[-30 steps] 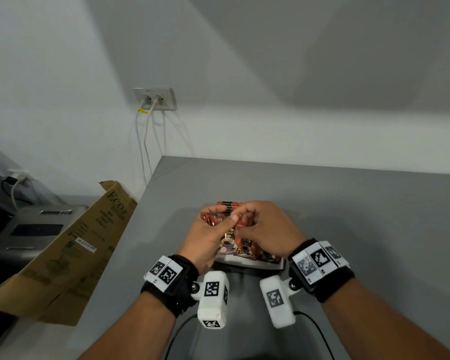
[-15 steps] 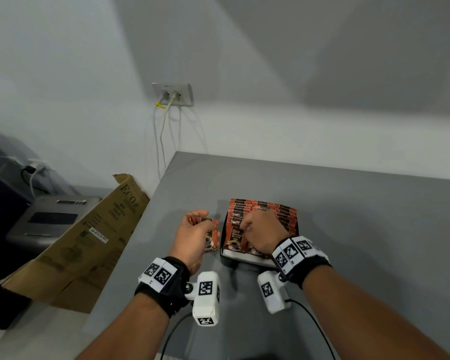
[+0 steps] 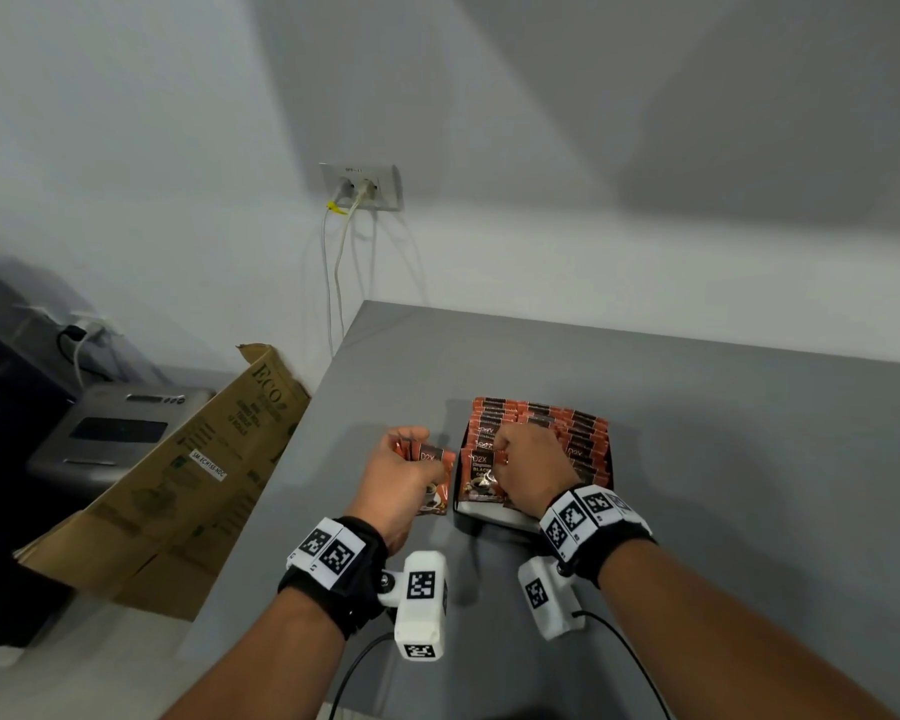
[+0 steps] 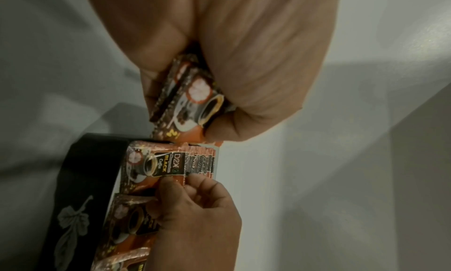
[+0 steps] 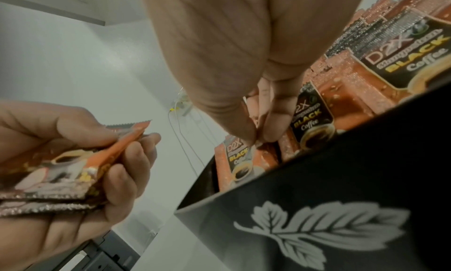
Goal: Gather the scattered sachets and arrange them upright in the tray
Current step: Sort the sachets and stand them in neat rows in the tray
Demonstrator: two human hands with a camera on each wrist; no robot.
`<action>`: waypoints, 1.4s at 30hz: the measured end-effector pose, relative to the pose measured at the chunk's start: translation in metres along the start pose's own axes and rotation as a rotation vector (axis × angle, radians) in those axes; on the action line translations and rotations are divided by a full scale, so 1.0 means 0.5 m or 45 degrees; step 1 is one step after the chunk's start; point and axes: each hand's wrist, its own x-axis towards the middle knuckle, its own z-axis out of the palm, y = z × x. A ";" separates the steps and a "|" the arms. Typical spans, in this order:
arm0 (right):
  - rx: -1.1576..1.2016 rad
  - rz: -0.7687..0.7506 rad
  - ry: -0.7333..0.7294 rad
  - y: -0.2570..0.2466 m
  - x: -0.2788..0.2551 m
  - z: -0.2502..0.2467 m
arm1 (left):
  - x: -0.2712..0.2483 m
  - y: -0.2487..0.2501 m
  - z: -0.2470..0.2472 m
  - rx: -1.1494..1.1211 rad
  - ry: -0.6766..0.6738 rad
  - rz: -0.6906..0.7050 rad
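A black tray [image 3: 492,514] with a leaf print [image 5: 305,234] stands on the grey table, packed with upright orange-and-black coffee sachets [image 3: 583,433]. My left hand [image 3: 404,472] is just left of the tray and grips a small stack of sachets [image 3: 435,478] [image 5: 61,171] [image 4: 192,99]. My right hand [image 3: 523,467] is over the tray's near left corner, its fingertips [image 5: 253,136] pinching the top edge of the front sachet [image 3: 484,472] [image 4: 156,165], which stands in the tray.
The table's left edge [image 3: 281,491] runs close to my left hand. Past it lean a flattened cardboard box [image 3: 178,485] and a grey device [image 3: 115,433]. A wall socket [image 3: 362,187] with hanging cables is behind. A cable trails below my wrists.
My hands have parted. The left drew away to the left with its stack of sachets, while the right went down to the tray with one sachet. The view has shifted left.
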 end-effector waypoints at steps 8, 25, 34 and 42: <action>0.477 -0.076 -0.048 -0.028 -0.043 -0.083 | -0.010 0.011 0.033 -0.030 -0.162 0.031; 0.404 0.021 0.088 0.018 -0.040 -0.132 | 0.008 0.028 0.032 -0.309 0.032 -0.027; 0.037 -0.048 -0.182 0.011 -0.024 -0.026 | 0.009 0.012 0.026 -0.081 0.026 -0.014; 0.040 0.009 -0.074 0.013 -0.015 0.009 | -0.002 0.003 0.027 -0.023 -0.034 0.016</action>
